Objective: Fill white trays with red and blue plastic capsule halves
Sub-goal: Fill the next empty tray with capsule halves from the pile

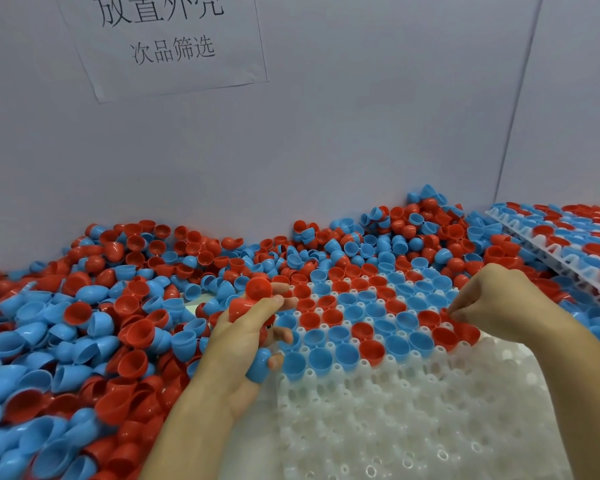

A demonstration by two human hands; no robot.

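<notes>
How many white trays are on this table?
2: one half-filled tray under the hands, one filled tray tilted at far right. More may be hidden beneath the loose halves.

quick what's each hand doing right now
Left hand: grips several capsule halves, red and blue.
Right hand: pinches a red half at the tray.

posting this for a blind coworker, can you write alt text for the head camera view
A person's left hand grips several red and blue plastic capsule halves while the right hand pinches a red half at a half-filled white plastic tray. A loose pile of red and blue halves lies left of it, and another filled white tray sits at far right.
</notes>
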